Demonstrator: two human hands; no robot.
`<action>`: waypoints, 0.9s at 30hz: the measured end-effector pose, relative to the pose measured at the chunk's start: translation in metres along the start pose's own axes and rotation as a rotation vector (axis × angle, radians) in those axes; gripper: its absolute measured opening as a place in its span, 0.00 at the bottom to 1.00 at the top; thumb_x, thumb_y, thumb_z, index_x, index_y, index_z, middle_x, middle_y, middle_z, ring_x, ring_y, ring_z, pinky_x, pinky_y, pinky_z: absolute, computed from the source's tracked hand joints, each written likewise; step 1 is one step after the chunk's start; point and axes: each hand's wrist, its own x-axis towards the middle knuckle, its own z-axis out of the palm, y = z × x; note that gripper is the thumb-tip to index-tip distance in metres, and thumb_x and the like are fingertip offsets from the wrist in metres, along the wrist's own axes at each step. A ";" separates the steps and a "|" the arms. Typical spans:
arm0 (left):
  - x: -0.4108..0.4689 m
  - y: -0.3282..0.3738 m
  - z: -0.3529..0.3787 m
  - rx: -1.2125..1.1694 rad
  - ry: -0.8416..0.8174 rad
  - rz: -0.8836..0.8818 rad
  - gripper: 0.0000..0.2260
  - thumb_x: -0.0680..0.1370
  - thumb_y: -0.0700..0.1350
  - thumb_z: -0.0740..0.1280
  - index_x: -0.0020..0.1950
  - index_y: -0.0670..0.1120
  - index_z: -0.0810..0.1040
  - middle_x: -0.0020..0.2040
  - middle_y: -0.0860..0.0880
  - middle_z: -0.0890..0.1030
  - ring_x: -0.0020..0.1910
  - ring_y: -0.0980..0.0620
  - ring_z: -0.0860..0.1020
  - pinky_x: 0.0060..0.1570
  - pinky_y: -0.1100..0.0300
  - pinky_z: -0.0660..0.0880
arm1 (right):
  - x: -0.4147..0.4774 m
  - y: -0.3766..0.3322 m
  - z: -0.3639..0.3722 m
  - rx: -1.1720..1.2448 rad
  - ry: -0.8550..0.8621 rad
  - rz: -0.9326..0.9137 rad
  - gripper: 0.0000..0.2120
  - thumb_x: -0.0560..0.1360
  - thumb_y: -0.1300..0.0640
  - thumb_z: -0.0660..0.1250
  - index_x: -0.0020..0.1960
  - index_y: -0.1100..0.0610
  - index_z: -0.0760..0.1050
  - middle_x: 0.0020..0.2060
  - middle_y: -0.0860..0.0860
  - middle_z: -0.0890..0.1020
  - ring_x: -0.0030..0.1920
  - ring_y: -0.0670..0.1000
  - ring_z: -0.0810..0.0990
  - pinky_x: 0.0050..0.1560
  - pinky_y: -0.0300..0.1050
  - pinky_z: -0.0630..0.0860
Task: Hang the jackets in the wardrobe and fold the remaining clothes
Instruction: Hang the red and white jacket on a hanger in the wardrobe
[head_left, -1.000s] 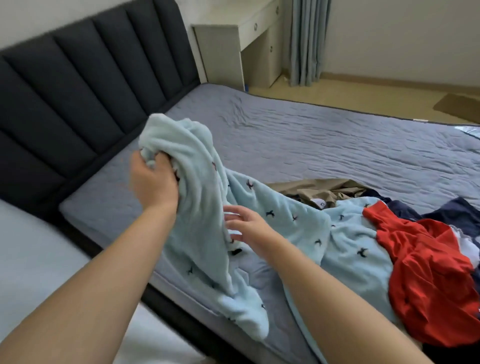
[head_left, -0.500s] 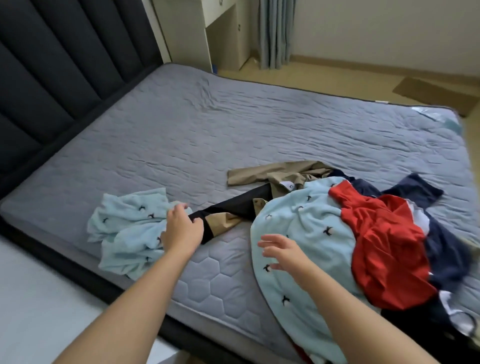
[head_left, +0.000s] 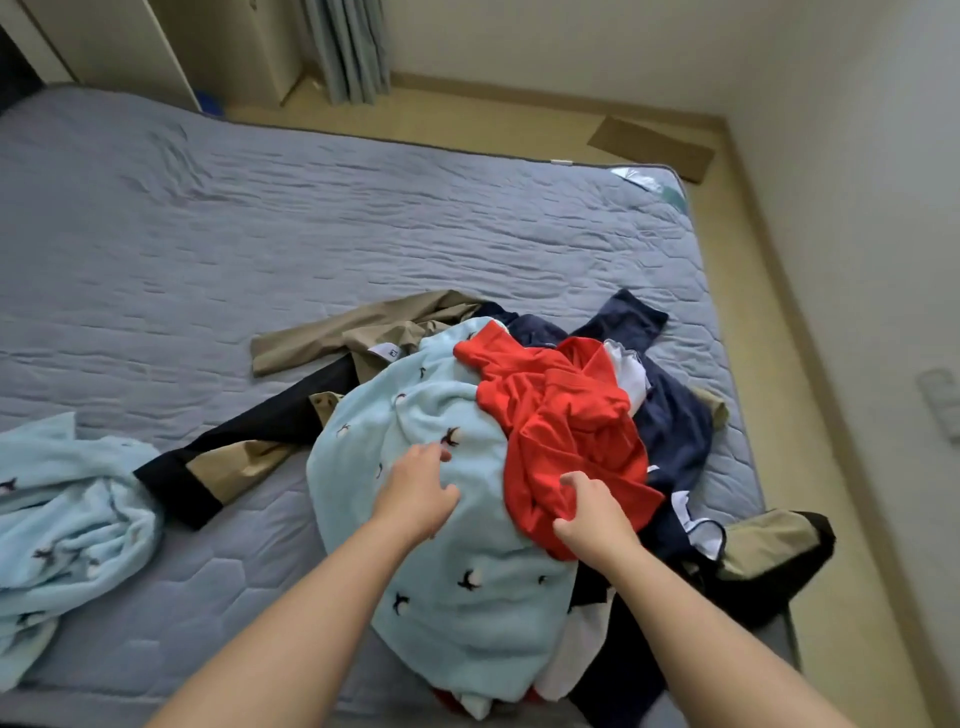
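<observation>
A head-worn camera looks down on a grey quilted mattress (head_left: 363, 218) with clothes heaped toward its near right side.

At the far left, well apart from the heap, a pale blue fleece garment (head_left: 67, 519) with small dark bird motifs lies crumpled at the near edge of the bed.

Next, a tan and black jacket (head_left: 332, 348) stretches out from under the heap, its one long sleeve running down and leftward across the mattress.

In the middle, a second pale blue fleece piece (head_left: 447, 587) drapes over the near side of the pile. The left hand (head_left: 415, 493) rests palm down on it, fingers loosely spread and gripping nothing.

Just to the right, a red garment (head_left: 561, 415) sits bunched on top of the pile, overlapping the blue fleece's right edge. Its long axis runs away from the viewer, from the near hem up toward the far side of the bed. The right hand (head_left: 587, 512) is at that near hem, fingers curled into the red fabric and apparently pinching a fold. The right hand is therefore the nearer one, with the bulk of the red cloth lying directly beyond its fingertips, so lifting it probably means pulling up and toward the body.

Navy clothing (head_left: 670, 410) lies beneath and to the right of the red, and a further tan and black piece (head_left: 769, 545) hangs at the bed's right corner.
</observation>
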 end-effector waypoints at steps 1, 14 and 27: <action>0.005 0.006 0.007 0.043 -0.001 0.036 0.21 0.75 0.44 0.63 0.68 0.48 0.68 0.69 0.48 0.67 0.67 0.47 0.68 0.63 0.54 0.68 | 0.004 0.007 0.001 -0.012 -0.004 -0.014 0.30 0.70 0.58 0.66 0.71 0.49 0.62 0.66 0.53 0.68 0.63 0.56 0.72 0.61 0.48 0.71; 0.021 0.011 0.033 0.308 -0.188 0.193 0.45 0.71 0.49 0.71 0.78 0.55 0.42 0.77 0.49 0.53 0.75 0.48 0.57 0.69 0.51 0.64 | 0.041 -0.007 0.020 0.381 -0.059 -0.158 0.03 0.69 0.57 0.63 0.42 0.51 0.74 0.38 0.46 0.78 0.43 0.49 0.78 0.45 0.43 0.69; -0.008 0.080 -0.058 -1.319 -0.185 -0.198 0.11 0.80 0.43 0.60 0.46 0.43 0.80 0.36 0.45 0.84 0.32 0.51 0.82 0.36 0.60 0.80 | 0.023 0.000 -0.045 0.289 -0.039 -0.415 0.34 0.60 0.39 0.75 0.64 0.35 0.68 0.59 0.34 0.76 0.63 0.38 0.73 0.61 0.43 0.68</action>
